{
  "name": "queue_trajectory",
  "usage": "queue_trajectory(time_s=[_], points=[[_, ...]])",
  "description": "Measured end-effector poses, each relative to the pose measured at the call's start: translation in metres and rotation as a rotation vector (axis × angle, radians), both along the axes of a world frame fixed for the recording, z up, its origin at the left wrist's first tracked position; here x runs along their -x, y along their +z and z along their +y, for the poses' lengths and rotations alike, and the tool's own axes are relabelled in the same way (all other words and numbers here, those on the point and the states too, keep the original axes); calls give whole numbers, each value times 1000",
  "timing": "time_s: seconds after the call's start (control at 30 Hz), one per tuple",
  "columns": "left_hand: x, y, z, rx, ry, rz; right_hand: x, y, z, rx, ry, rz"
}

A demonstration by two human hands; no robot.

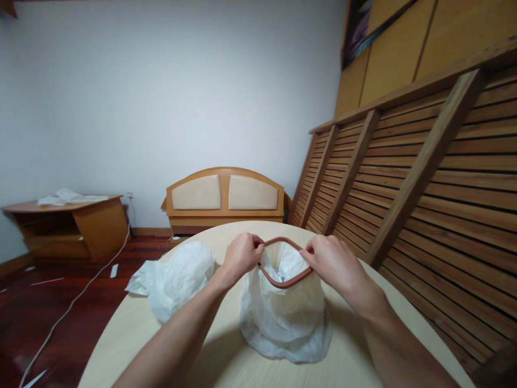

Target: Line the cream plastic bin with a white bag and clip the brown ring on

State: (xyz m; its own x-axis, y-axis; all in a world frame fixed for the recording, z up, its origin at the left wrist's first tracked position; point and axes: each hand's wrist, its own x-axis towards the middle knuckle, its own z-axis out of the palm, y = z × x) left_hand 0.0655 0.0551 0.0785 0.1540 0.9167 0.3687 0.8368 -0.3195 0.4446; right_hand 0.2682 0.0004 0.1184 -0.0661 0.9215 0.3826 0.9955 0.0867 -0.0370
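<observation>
A brown squarish rim ring [297, 279] sits at the top of what looks like a small bin, with a thin white plastic bag [285, 323] draped around its outside. The bag's loose lower edge spreads on the round table [226, 358]. My left hand [243, 251] pinches the ring at its left corner, and my right hand [333, 264] grips the right corner, fingers closed. White film also shows inside the opening, with a small dark patch at the bottom that I cannot make out. The bag hides the bin's body.
A crumpled white plastic bag [183, 277] lies on the table's left. Behind stands a padded headboard [225, 173]; wooden slats [404, 188] lean at the right. At the left are a low cabinet [100, 226] and a white cable [86, 288] across the floor.
</observation>
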Motion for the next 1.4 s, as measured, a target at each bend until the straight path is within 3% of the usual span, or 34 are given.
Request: queue_trajectory(time_s=[0.43, 0.63, 0.73, 0.87, 1.1, 1.4], points=[[3, 2, 4, 61, -30, -57, -7, 1, 4, 45, 68, 50], [4, 2, 5, 90, -24, -43, -3, 4, -3, 34, -38, -26], [3, 2, 4, 86, -16, -43, 6, 8, -13, 24, 121, 36], [0, 3, 1, 59, 29, -37, 21, 10, -28, 163, 423, 131], [-4, 7, -8, 27, 89, -7, 32, 12, -40, 193, 343, -9], [-6, 9, -13, 15, 109, 24, 27, 11, -42, 185, 378, -138]])
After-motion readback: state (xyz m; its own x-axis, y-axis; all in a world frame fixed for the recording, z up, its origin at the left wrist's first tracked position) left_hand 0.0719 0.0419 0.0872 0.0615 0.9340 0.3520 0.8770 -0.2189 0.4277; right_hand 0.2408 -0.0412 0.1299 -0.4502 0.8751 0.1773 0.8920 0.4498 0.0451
